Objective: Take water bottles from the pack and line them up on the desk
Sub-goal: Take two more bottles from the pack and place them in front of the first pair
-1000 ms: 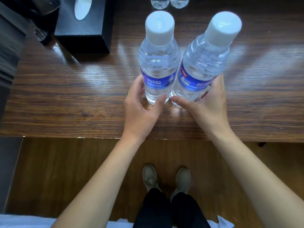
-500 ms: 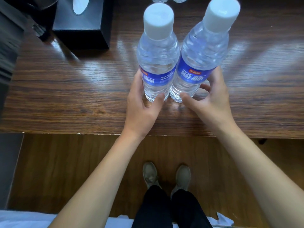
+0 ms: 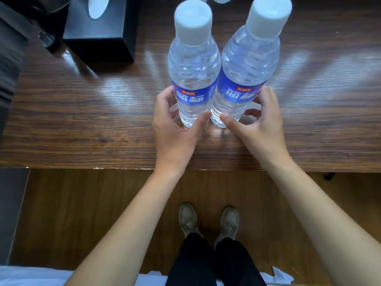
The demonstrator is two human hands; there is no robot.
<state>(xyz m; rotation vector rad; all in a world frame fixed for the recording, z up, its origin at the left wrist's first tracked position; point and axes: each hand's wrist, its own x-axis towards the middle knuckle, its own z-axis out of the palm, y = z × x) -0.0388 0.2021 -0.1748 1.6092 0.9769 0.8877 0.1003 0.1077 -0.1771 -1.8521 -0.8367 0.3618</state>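
left hand [image 3: 175, 129]: curls around the bottom of the left bottle [image 3: 192, 79] | right hand [image 3: 259, 124]: curls around the bottom of the right bottle [image 3: 245, 75] | bottles: stand up, side by side and touching, on the desk [image 3: 82, 120] | near: black tissue box [image 3: 101, 32]

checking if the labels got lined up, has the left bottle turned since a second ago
Yes. The left bottle has turned where it stands: its blue label now faces the camera. Its base remains a similar distance from the desk front edge. The left hand curls around it.

Two bottles [image 3: 193, 79] side by side on desk [image 3: 82, 120]
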